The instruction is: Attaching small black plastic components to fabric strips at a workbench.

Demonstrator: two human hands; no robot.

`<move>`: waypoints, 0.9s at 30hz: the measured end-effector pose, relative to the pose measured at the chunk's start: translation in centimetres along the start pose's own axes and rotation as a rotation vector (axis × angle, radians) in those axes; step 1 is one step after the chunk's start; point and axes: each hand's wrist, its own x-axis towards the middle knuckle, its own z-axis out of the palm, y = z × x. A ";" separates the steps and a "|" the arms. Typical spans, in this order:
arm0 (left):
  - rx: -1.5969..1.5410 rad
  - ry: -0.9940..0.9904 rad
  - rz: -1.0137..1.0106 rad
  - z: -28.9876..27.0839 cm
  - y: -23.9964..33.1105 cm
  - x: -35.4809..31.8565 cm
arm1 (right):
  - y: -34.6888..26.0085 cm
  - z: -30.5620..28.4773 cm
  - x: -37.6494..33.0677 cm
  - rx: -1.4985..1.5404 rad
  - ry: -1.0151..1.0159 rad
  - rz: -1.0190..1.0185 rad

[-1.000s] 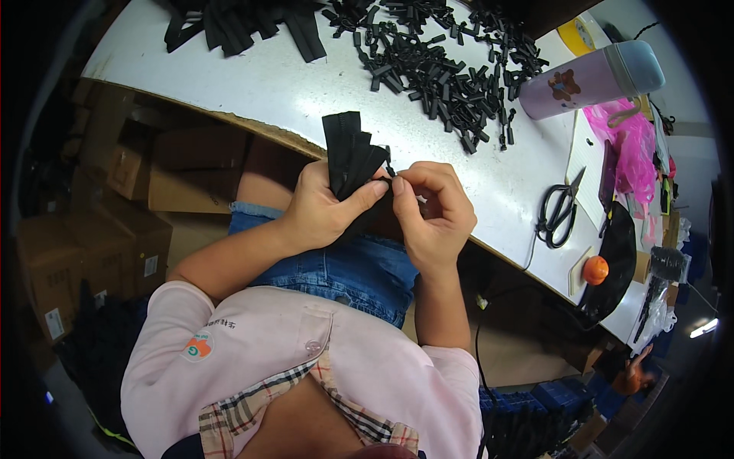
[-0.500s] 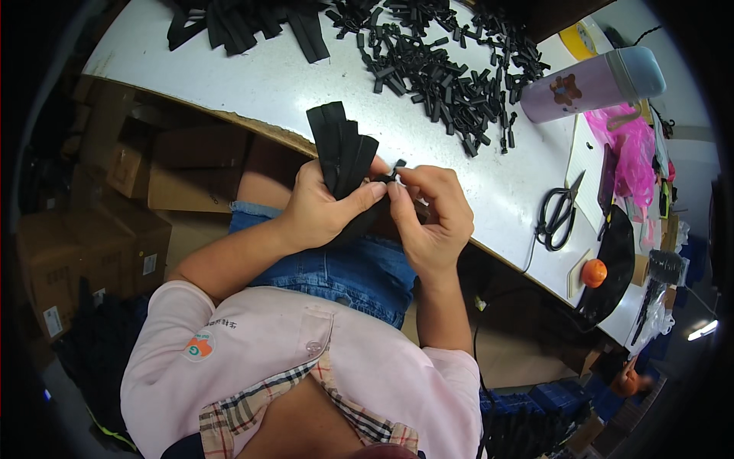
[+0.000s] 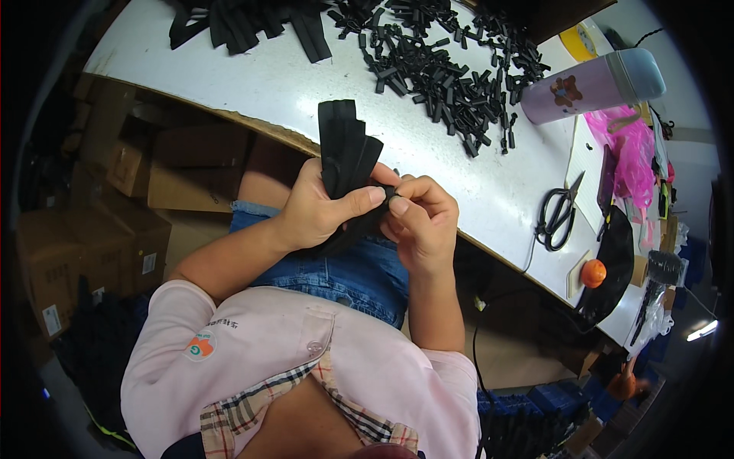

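Note:
My left hand (image 3: 325,206) is closed around a bundle of flat black fabric strips (image 3: 345,149) that look like zippers. Their stepped ends stand up above the fist, and the lower part hangs down over my lap. Beside the left thumb, my right hand (image 3: 420,218) pinches a small black piece (image 3: 391,193), apparently a zipper pull, at the bundle's edge. The fingertips mostly cover it, so how it joins the strips cannot be seen. Beyond my hands, a heap of small black pulls (image 3: 436,80) lies on the white table (image 3: 260,88).
More black strips (image 3: 267,27) lie at the table's far left. To the right are a lilac bottle (image 3: 569,90), black-handled scissors (image 3: 558,218), a pink plastic bag (image 3: 631,157), yellow tape (image 3: 579,42) and a small orange object (image 3: 593,273). Cardboard boxes (image 3: 92,249) stand at left.
My right hand has moved slightly left and down, its fingers closing in against the bundle. The small piece that stuck up between the fingertips is now mostly covered. The bundle has tilted more upright.

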 end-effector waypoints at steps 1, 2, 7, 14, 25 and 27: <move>0.000 -0.002 0.000 0.0 0.1 0.0 | -0.1 -0.1 0.0 0.008 -0.014 0.043; 0.002 -0.011 -0.017 0.1 0.2 0.0 | -0.1 -0.2 0.0 0.008 -0.012 0.042; -0.017 -0.039 -0.110 0.0 0.6 0.2 | -0.1 -0.1 -0.1 0.002 -0.030 0.002; 0.016 -0.037 0.010 0.4 0.3 0.2 | 0.0 -0.3 -0.2 0.000 -0.021 0.029; 0.183 0.089 0.117 1.1 -0.4 -0.1 | 1.6 0.9 -0.1 -0.815 0.174 -0.651; 0.176 0.074 0.145 1.0 -0.3 -0.1 | 1.5 0.8 -0.3 -0.649 0.123 -0.498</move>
